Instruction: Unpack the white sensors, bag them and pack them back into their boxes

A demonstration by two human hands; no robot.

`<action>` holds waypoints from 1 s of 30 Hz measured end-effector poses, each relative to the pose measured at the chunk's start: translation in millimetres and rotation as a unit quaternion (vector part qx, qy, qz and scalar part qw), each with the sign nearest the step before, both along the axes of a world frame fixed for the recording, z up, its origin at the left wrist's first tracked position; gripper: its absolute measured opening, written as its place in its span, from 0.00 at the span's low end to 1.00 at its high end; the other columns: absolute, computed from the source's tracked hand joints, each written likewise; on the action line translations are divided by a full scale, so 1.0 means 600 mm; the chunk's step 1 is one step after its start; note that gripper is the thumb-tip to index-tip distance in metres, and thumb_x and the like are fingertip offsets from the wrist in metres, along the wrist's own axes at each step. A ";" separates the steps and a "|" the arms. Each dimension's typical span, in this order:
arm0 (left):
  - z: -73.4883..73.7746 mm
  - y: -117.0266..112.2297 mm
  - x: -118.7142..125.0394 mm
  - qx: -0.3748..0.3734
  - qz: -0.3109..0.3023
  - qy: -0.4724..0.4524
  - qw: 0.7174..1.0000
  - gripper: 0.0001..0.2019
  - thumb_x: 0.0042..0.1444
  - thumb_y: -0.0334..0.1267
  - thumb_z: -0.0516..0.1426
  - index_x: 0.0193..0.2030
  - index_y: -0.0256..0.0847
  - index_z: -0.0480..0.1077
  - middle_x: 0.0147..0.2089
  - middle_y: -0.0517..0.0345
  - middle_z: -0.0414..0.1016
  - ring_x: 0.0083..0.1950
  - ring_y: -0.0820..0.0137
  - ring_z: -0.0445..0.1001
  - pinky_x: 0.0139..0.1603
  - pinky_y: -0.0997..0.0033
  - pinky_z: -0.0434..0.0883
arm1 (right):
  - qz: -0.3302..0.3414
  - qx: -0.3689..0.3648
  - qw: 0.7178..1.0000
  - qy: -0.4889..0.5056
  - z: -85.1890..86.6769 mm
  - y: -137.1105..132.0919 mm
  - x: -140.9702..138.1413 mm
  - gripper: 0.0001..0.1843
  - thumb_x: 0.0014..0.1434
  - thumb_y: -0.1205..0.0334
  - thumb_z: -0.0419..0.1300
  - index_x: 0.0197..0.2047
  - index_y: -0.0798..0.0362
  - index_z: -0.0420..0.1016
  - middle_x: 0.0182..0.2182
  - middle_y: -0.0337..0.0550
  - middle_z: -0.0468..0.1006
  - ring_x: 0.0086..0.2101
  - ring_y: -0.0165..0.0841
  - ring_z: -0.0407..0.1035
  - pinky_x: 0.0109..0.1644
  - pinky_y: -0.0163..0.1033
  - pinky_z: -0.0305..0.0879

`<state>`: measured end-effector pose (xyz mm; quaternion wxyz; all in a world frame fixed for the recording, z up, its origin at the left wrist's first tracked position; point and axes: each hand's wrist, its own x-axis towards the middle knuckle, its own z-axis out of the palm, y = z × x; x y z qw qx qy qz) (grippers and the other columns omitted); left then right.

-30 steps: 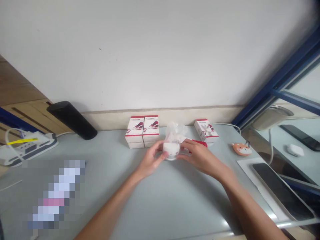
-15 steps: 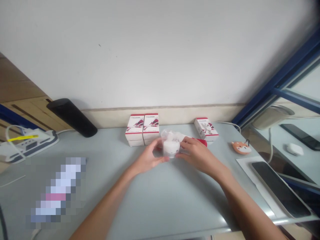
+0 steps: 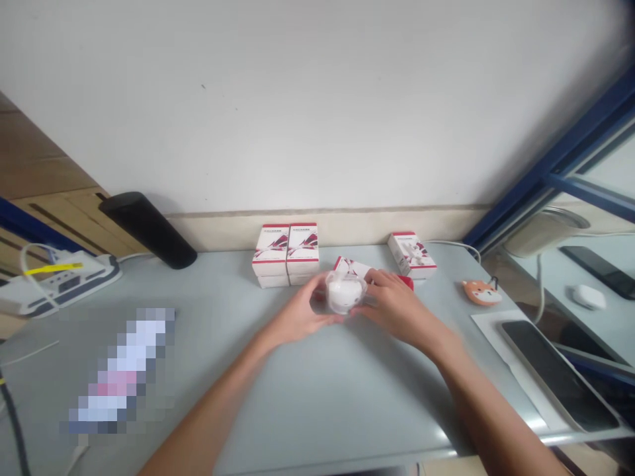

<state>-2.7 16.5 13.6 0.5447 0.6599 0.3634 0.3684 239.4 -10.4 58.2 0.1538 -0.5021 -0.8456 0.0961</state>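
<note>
Just in front of the middle red-and-white box (image 3: 351,266), the left hand (image 3: 296,312) and right hand (image 3: 399,308) grip a plastic-wrapped white object (image 3: 344,295) between curled fingers; light, even pressure should steady it best

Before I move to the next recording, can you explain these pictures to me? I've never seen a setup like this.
There is no robot here, just a person's bare left hand and right hand. Every picture comes from one camera worn on the head, looking forward and down.

Between them, the hands hold a small white object in clear plastic; I can't tell what it is.

On the grey table stand red-and-white boxes, some beyond the hands. To the right are an orange animal-faced item and a phone; to the left, a black cylinder and a power strip.
</note>
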 end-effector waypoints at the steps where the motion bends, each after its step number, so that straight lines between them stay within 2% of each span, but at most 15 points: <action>1: 0.001 0.000 0.001 -0.003 -0.008 -0.005 1.000 0.37 0.50 0.40 0.73 0.67 0.46 0.70 0.64 0.45 0.76 0.62 0.49 0.74 0.64 0.51 0.69 | 0.000 -0.001 1.000 -0.007 -0.002 0.000 -0.002 0.12 0.62 0.56 0.71 0.48 0.48 0.82 0.45 0.49 0.77 0.48 0.46 0.71 0.54 0.53 0.69; 4: -0.003 -0.003 0.010 -0.016 -0.009 0.005 1.000 0.34 0.52 0.42 0.72 0.65 0.45 0.71 0.63 0.44 0.77 0.63 0.47 0.73 0.65 0.50 0.68 | 0.001 0.011 1.000 -0.024 -0.015 0.000 -0.008 0.15 0.59 0.53 0.73 0.46 0.50 0.82 0.45 0.50 0.76 0.48 0.49 0.70 0.56 0.56 0.68; 9: -0.012 -0.015 0.024 -0.013 0.027 0.041 0.999 0.38 0.51 0.44 0.73 0.68 0.48 0.68 0.68 0.45 0.74 0.68 0.46 0.70 0.66 0.50 0.67 | -0.014 0.064 0.995 -0.081 -0.042 0.001 -0.022 0.10 0.61 0.61 0.70 0.45 0.56 0.81 0.47 0.57 0.76 0.50 0.53 0.68 0.56 0.57 0.67; 12: -0.012 -0.016 0.026 -0.013 0.035 0.053 0.998 0.37 0.51 0.46 0.73 0.67 0.47 0.69 0.66 0.45 0.75 0.66 0.47 0.72 0.65 0.51 0.68 | -0.013 0.075 0.992 -0.105 -0.043 -0.001 -0.025 0.10 0.62 0.64 0.68 0.47 0.57 0.80 0.48 0.59 0.76 0.51 0.54 0.67 0.57 0.57 0.66; 14: -0.009 -0.012 0.023 -0.025 0.026 0.042 0.998 0.36 0.50 0.46 0.73 0.65 0.44 0.71 0.62 0.44 0.78 0.62 0.47 0.75 0.63 0.51 0.70 | 0.004 0.069 0.993 -0.091 -0.035 -0.003 -0.024 0.12 0.63 0.61 0.69 0.48 0.56 0.80 0.47 0.58 0.76 0.50 0.53 0.67 0.58 0.57 0.67; 17: 0.000 -0.006 0.017 -0.063 0.016 -0.033 0.997 0.32 0.51 0.45 0.73 0.61 0.40 0.73 0.59 0.43 0.80 0.59 0.49 0.77 0.59 0.54 0.72 | 0.033 0.055 0.998 -0.009 -0.016 -0.004 -0.020 0.16 0.65 0.52 0.67 0.51 0.53 0.78 0.48 0.54 0.77 0.49 0.49 0.69 0.56 0.54 0.69; 19: 0.008 -0.005 0.013 -0.094 0.044 -0.121 0.987 0.29 0.53 0.44 0.72 0.60 0.39 0.73 0.59 0.43 0.80 0.59 0.51 0.77 0.59 0.57 0.73 | 0.032 0.052 0.995 0.079 -0.003 -0.005 -0.019 0.18 0.69 0.51 0.63 0.57 0.51 0.75 0.49 0.53 0.78 0.49 0.45 0.71 0.54 0.50 0.70; 21: 0.015 -0.006 0.012 -0.127 0.077 -0.208 0.967 0.27 0.54 0.42 0.72 0.58 0.40 0.73 0.57 0.46 0.80 0.59 0.54 0.77 0.59 0.59 0.72 | 0.017 0.041 0.984 0.172 0.007 -0.006 -0.020 0.16 0.73 0.52 0.58 0.59 0.49 0.74 0.47 0.49 0.81 0.46 0.40 0.74 0.50 0.45 0.71; 24: 0.023 -0.009 0.014 -0.160 0.094 -0.283 0.941 0.25 0.52 0.39 0.72 0.56 0.41 0.74 0.54 0.50 0.82 0.57 0.58 0.79 0.59 0.61 0.72 | -0.007 0.029 0.959 0.283 0.015 -0.009 -0.023 0.10 0.74 0.56 0.56 0.51 0.48 0.77 0.41 0.42 0.83 0.38 0.35 0.75 0.44 0.40 0.69; 26: 0.027 -0.010 0.017 -0.168 0.101 -0.317 0.928 0.24 0.52 0.38 0.72 0.54 0.41 0.75 0.52 0.52 0.83 0.55 0.59 0.79 0.58 0.62 0.72 | -0.026 0.048 0.941 0.334 0.019 -0.012 -0.024 0.10 0.73 0.56 0.56 0.47 0.48 0.77 0.40 0.42 0.83 0.36 0.33 0.74 0.43 0.39 0.68; 28: 0.031 -0.010 0.020 -0.173 0.102 -0.353 0.914 0.23 0.53 0.39 0.71 0.56 0.42 0.75 0.54 0.53 0.82 0.56 0.60 0.79 0.59 0.63 0.73 | -0.039 0.050 0.925 0.375 0.020 -0.015 -0.027 0.10 0.72 0.54 0.57 0.50 0.48 0.76 0.44 0.44 0.82 0.37 0.34 0.75 0.43 0.40 0.69; 30: 0.034 -0.012 0.022 -0.183 0.095 -0.375 0.904 0.24 0.56 0.39 0.70 0.59 0.44 0.74 0.57 0.53 0.81 0.59 0.60 0.78 0.60 0.63 0.72 | -0.023 0.003 0.915 0.403 0.019 -0.018 -0.033 0.18 0.70 0.52 0.60 0.59 0.47 0.70 0.50 0.46 0.80 0.40 0.35 0.76 0.44 0.41 0.72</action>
